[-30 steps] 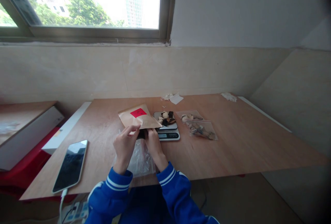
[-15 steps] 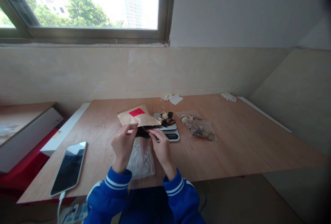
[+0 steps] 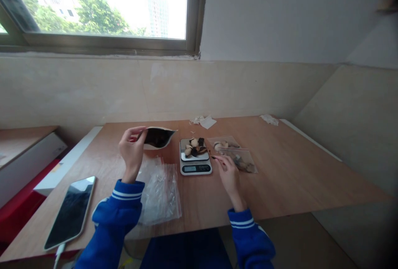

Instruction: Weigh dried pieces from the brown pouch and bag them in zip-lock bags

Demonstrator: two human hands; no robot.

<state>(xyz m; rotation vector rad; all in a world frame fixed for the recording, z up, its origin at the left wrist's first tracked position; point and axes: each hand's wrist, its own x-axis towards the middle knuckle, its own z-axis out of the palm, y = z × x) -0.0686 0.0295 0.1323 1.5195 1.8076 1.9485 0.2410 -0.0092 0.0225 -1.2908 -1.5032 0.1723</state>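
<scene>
So the left hand (image 3: 132, 151) is pinching the pouch (image 3: 158, 138) by its rim, nearer the desk's (image 3: 289, 180) left edge than its right. Right hand's (image 3: 229, 173) got a dark bit (image 3: 212, 156) pinched just off the scale's (image 3: 195, 164) right edge. Half a second ago both were at the pouch, red label showing; now its mouth faces us. Scale readout (image 3: 190, 169)'s too small to read.

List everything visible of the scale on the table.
The scale is a compact digital unit, white-bodied, sitting flat on the wooden table. A shiny, mirror-like platform carries a small heap of pale and dark dried-looking pieces. Its dark front strip holds a pale display, reading too small to make out. The right hand is near its right edge, apparently not touching.
</scene>
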